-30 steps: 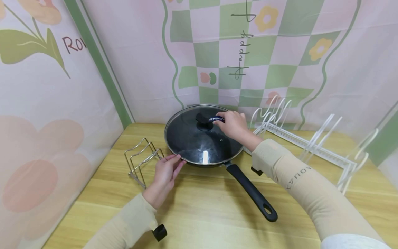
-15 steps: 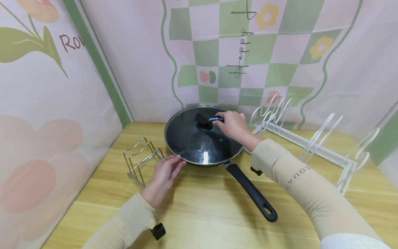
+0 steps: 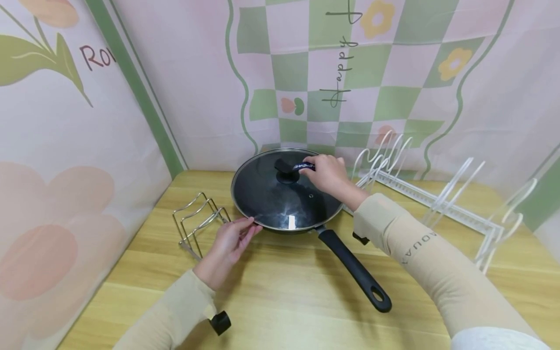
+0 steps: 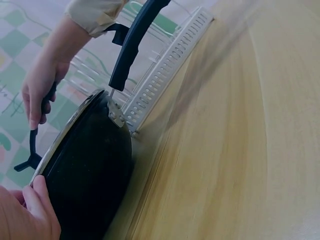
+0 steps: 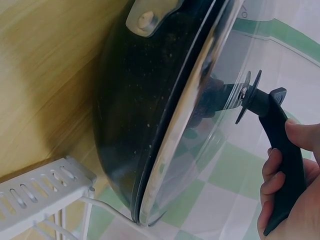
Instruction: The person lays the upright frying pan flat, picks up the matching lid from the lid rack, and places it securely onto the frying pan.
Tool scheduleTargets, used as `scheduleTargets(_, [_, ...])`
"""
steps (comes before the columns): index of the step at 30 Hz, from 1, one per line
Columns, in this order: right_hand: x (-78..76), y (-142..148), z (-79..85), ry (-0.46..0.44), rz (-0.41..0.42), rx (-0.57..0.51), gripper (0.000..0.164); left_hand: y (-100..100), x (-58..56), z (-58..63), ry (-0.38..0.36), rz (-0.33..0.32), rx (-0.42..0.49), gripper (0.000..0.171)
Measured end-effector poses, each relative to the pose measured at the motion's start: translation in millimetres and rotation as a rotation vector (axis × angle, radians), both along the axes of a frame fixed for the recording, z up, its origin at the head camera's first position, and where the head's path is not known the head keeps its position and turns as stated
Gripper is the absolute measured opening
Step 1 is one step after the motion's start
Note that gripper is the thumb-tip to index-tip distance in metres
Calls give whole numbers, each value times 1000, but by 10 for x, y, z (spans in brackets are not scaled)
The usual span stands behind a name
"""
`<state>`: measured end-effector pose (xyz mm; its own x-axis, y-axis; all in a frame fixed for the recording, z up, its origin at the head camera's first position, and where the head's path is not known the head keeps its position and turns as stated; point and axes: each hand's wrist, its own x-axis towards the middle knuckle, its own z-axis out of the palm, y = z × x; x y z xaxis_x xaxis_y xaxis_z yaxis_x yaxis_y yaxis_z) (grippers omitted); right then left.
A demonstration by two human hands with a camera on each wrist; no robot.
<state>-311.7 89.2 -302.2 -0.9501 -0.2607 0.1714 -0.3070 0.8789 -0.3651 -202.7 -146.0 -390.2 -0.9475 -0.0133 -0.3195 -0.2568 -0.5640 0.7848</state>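
A black frying pan (image 3: 302, 232) stands at the middle back of the table, its long handle (image 3: 354, 272) pointing towards the front right. A glass lid (image 3: 271, 199) with a metal rim covers the pan. Around the lid's black angled handle (image 5: 282, 165) curl the fingers of my right hand (image 3: 329, 174), the thumb along its upper side. My left hand (image 3: 229, 240) pinches the lid's near-left rim between thumb and fingers. In the left wrist view, these fingers (image 4: 42, 200) lie against the pan's outer wall with their tips at the rim.
A small wire rack (image 3: 201, 218) stands left of the pan, just behind my left hand. On the right, a white rack (image 3: 437, 204) with upright wire loops runs close behind my right forearm. Printed cloth (image 3: 210, 87) hangs along the table's back and left sides.
The head view has shifted slightly. My left wrist and forearm have moved a little to the left, while its fingertips stay at the rim. My right hand keeps its hold on the lid's handle.
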Motion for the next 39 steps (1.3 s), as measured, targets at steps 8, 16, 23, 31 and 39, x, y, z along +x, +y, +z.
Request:
scheduleTargets(8, [20, 1, 3, -11, 2, 8, 40, -23, 30, -4, 1, -47, 24, 29])
scheduleTargets(16, [19, -5, 33, -43, 14, 33, 44, -15, 35, -4, 11, -50, -50, 17])
scheduleTargets(23, [11, 13, 65, -98, 36, 43, 45, 9, 33, -17, 13, -40, -113, 6])
scheduleTargets(31, [14, 54, 56, -85, 65, 32, 46, 8, 17, -15, 8, -40, -175, 4])
scheduleTargets(39, [57, 127, 62, -40, 123, -29, 45, -47, 41, 14, 38, -89, -231, 8])
